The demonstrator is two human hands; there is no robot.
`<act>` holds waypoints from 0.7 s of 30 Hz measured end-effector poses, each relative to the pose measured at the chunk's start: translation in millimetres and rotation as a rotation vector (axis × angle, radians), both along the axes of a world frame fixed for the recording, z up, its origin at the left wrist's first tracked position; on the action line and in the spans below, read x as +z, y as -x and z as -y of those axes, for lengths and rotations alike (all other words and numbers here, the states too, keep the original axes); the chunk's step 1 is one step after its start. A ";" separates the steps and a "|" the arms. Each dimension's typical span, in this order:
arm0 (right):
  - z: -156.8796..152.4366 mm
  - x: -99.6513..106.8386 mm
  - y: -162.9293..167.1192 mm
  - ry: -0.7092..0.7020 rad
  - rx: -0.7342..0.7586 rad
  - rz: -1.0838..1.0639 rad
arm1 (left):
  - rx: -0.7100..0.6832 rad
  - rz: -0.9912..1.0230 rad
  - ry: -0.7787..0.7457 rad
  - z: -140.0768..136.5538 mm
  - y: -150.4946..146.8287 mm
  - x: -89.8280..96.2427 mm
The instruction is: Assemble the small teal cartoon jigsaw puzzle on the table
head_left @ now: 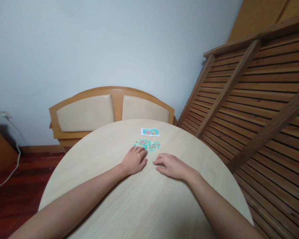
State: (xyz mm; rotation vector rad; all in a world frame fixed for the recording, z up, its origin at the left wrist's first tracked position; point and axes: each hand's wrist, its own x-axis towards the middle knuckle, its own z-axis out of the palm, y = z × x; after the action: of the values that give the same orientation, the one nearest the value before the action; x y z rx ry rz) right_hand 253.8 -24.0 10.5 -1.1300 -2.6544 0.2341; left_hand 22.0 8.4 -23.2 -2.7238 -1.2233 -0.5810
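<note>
A heap of small jigsaw puzzle pieces (pixel 149 145), mostly turquoise with bits of yellow and pink, lies on the round pale wooden table (pixel 129 212). My left hand (pixel 134 160) rests palm down at the near left side of the heap. Its fingers are extended and touch the heap's edge, and I see nothing held in it. To the right, my right hand (pixel 170 165) has its index fingertip on a single small puzzle piece (pixel 152 163) lying on the tabletop. The thumb stays apart from that finger.
Beyond the heap lies a small picture card (pixel 150 132) with cartoon figures on turquoise. A headboard with beige panels (pixel 87 113) stands behind the table against the wall. Wooden slatted frames (pixel 239 96) lean on the right. A white cable (pixel 18 159) runs down at left.
</note>
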 end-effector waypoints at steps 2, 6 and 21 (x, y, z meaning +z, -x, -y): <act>1.5 0.2 0.8 0.033 0.031 -0.020 | 0.034 0.019 -0.004 -3.2 2.4 0.4; 2.5 -1.3 1.3 0.073 0.090 -0.062 | 0.049 0.043 0.013 -11.3 7.6 -1.0; 5.2 -5.1 7.3 0.090 0.137 -0.122 | 0.059 0.101 0.020 -24.4 14.5 -0.6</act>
State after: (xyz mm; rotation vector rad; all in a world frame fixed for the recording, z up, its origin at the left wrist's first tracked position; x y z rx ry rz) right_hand 246.5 -29.1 5.3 -0.9279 -2.6375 0.4375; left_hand 7.6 32.8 -23.7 -2.6942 -1.3349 -0.7108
